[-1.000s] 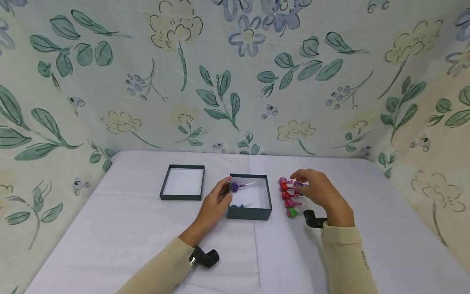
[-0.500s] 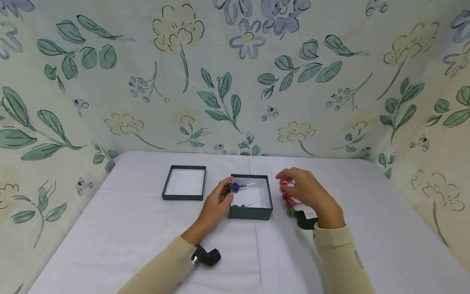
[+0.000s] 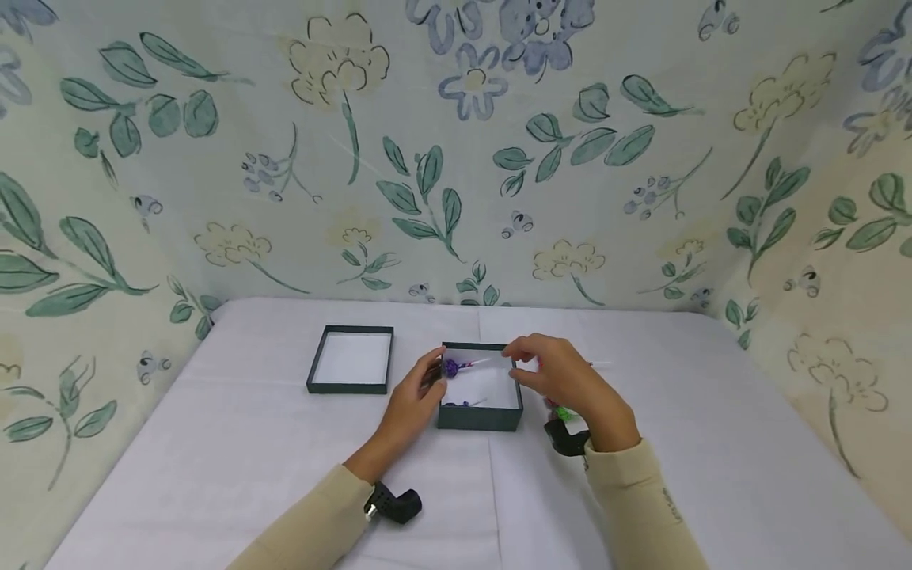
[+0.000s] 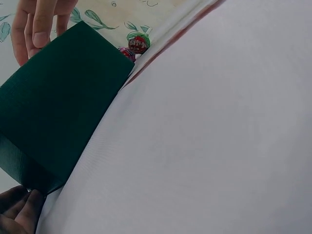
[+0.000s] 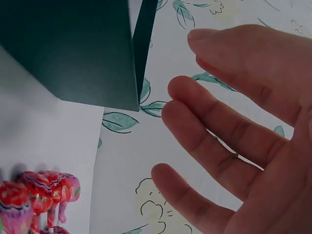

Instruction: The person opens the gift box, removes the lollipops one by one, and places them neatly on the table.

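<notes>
An uncovered dark green box [image 3: 480, 419] with a white inside stands mid-table. Two purple-wrapped lollipops lie in it, one lollipop [image 3: 451, 367] at the back left and another [image 3: 461, 404] near the front wall. My left hand [image 3: 413, 404] holds the box's left side, fingertips at its corner in the left wrist view. Over the box's right rim hovers my right hand [image 3: 559, 380], thumb and fingers apart. The right wrist view shows nothing between those fingers [image 5: 195, 131]. Several red and pink lollipops [image 5: 48, 190] and a green lollipop [image 3: 564, 414] lie right of the box, mostly hidden by this hand.
A shallow square lid [image 3: 351, 388] with a dark green rim lies left of the box, white inside up. White cloth [image 3: 214, 475] covers the table. A floral curtain [image 3: 427, 158] closes off the back and sides.
My right hand has moved left, from above the row of lollipops to the box's right rim. My left hand stays at the box, and the two lollipops inside lie as before.
</notes>
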Demonstrator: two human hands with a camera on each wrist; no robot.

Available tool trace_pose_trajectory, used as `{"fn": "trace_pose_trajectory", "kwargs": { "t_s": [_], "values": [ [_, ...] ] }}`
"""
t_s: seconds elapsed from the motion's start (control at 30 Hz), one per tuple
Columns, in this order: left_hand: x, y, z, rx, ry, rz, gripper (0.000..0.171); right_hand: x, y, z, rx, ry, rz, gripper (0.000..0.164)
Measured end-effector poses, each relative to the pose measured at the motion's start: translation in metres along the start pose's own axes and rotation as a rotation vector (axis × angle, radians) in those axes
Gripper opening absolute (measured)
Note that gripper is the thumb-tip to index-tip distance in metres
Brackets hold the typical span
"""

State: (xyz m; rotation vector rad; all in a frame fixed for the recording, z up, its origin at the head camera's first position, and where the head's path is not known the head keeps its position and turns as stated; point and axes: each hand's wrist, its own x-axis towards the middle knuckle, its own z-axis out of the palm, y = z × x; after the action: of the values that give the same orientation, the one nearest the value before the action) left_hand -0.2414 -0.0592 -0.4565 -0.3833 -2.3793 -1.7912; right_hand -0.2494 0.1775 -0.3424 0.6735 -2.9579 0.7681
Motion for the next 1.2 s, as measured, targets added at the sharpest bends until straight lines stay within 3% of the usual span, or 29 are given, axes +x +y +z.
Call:
{"fn": "trace_pose_trajectory", "kwargs": {
  "t_s": [0.43,0.7,0.83,0.97,1.07,1.2],
  "values": [
    [0.003,0.001,-0.001,0.009,0.006,-0.006,0.049,0.008,-0.01,0.012,0.029,-0.058,-0.096,0.028],
    [-0.011,0.04,-0.007,-0.022,-0.019,0.008,0.048,0.008,-0.012,0.021,0.065,-0.083,-0.128,0.028],
    [-0.007,0.036,-0.008,-0.015,-0.041,0.01,0.048,0.012,-0.013,0.025,0.135,-0.159,-0.141,0.03],
    [-0.001,0.017,-0.004,-0.015,-0.028,0.006,0.048,0.021,-0.012,0.031,0.178,-0.24,-0.201,0.029],
    [0.001,0.004,-0.001,-0.011,-0.005,0.005,0.049,0.027,-0.012,0.037,0.186,-0.281,-0.24,0.026],
    [0.002,0.0,0.0,-0.009,0.003,0.009,0.049,0.034,-0.012,0.045,0.169,-0.305,-0.26,0.021]
  ]
}}
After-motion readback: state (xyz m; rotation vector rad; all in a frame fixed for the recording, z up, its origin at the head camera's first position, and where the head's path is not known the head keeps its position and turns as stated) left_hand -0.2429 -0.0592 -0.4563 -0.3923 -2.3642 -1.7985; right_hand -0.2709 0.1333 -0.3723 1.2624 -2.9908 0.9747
